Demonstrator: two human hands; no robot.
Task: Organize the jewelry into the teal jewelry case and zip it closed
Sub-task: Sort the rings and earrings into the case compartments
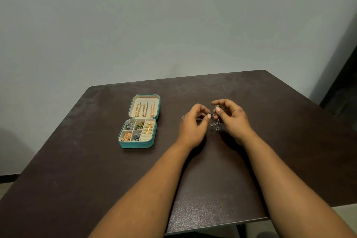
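Left hand (pixel 193 121), right hand (pixel 232 118): each grip pinching silver jewelry (pixel 214 124); teal case (pixel 140 121) open.

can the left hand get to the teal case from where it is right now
Probably yes, once freed. The open teal case lies on the table to the left of the left hand with only bare tabletop between them, but that hand is pinching silver jewelry together with the right hand.
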